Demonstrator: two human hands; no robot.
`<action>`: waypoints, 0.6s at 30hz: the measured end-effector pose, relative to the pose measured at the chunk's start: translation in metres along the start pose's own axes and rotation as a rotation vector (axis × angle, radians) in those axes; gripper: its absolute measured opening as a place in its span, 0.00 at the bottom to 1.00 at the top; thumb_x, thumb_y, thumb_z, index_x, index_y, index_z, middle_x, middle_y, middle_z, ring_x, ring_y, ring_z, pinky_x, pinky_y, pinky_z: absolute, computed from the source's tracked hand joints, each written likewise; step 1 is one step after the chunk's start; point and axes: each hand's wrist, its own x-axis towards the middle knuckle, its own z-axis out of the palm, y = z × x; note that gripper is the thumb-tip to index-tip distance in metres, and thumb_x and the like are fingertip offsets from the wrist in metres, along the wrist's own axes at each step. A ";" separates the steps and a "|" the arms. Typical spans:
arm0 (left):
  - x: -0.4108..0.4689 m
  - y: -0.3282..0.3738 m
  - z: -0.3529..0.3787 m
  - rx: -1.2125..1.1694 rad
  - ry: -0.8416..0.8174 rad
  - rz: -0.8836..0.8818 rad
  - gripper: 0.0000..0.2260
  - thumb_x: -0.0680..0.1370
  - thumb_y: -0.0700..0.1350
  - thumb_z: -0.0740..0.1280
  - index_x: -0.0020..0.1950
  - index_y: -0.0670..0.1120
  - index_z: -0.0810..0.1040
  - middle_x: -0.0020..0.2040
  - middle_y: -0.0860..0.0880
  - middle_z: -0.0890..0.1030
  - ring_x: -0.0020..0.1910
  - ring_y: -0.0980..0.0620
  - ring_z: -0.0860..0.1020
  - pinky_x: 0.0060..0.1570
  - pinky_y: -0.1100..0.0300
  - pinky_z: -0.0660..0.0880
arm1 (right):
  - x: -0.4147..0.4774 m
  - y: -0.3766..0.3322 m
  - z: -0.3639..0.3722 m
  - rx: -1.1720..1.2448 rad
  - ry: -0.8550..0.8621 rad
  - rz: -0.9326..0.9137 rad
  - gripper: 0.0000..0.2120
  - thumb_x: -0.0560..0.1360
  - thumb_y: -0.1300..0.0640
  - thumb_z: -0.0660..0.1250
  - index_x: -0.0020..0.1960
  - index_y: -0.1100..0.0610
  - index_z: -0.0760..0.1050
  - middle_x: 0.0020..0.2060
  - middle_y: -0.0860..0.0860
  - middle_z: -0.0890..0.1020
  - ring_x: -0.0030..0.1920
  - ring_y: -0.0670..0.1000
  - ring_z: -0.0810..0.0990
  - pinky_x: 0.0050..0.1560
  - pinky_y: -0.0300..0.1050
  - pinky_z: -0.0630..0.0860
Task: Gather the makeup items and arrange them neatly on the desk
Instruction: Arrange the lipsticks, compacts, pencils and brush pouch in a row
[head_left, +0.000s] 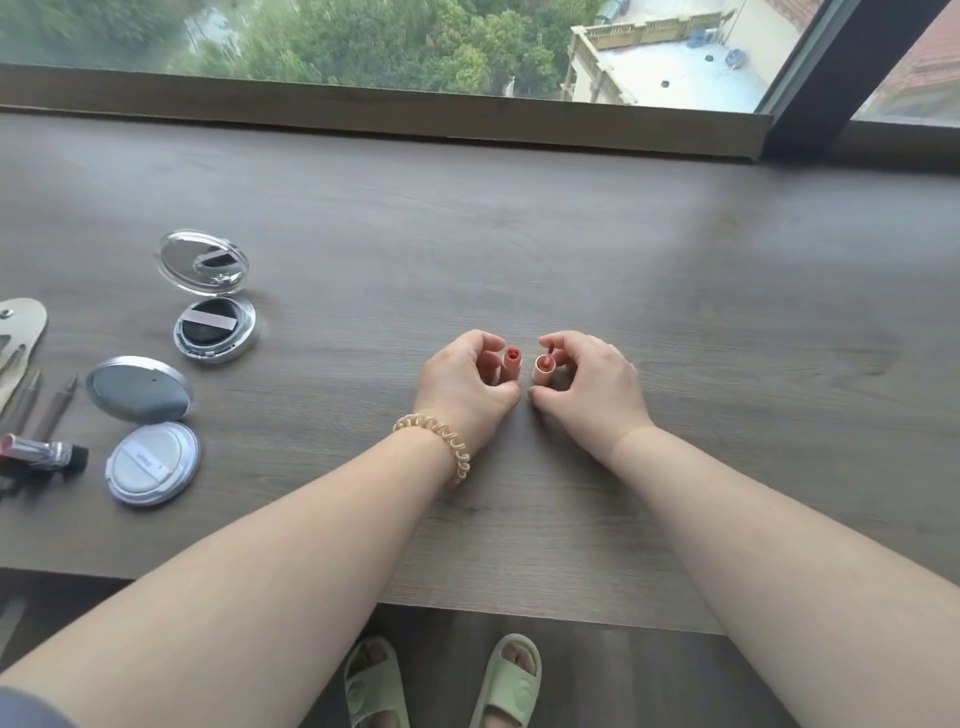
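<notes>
Both hands mid-tabletop, each gripping one small lip-product cylinder.

L hand (462, 387): thumb + fingers curled round coral cylinder (512, 364), matte, short, upright, round end facing up. R hand (595, 387): pinches peach cylinder (543, 370), similar shape, reddish inside; just beside the coral one, apart. Tabletop (571, 249): grey-brown wood-grain, matte. Far L, well apart from hands: round silver compact (215, 330), mirrored lid raised, black puff w/ pale strap inside; second round compact (150, 462), white puff, grey lid folded back; glossy metallic lipstick (44, 451) lying flat; slim pencils (52, 408); beige pouch (21, 322). Coiled plastic hair tie (436, 439) on L wrist.
</notes>
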 end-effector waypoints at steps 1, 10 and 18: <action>-0.002 0.000 -0.003 -0.008 -0.001 -0.007 0.11 0.69 0.46 0.73 0.50 0.49 0.77 0.41 0.50 0.81 0.41 0.50 0.81 0.49 0.55 0.78 | -0.002 0.001 0.000 0.014 0.004 0.006 0.22 0.64 0.53 0.72 0.58 0.47 0.75 0.48 0.46 0.80 0.54 0.51 0.76 0.58 0.53 0.71; -0.049 -0.029 -0.075 0.001 0.240 0.002 0.12 0.69 0.43 0.72 0.51 0.50 0.76 0.43 0.52 0.79 0.43 0.57 0.77 0.47 0.65 0.73 | -0.061 -0.054 -0.004 0.222 0.519 -0.231 0.21 0.65 0.52 0.68 0.56 0.57 0.73 0.45 0.46 0.72 0.48 0.52 0.74 0.53 0.53 0.71; -0.102 -0.079 -0.191 0.135 0.719 0.006 0.10 0.64 0.42 0.61 0.43 0.47 0.64 0.33 0.53 0.64 0.29 0.51 0.65 0.31 0.59 0.63 | -0.083 -0.177 0.082 0.118 -0.258 -0.542 0.14 0.68 0.53 0.69 0.53 0.54 0.75 0.47 0.49 0.78 0.47 0.50 0.77 0.51 0.51 0.73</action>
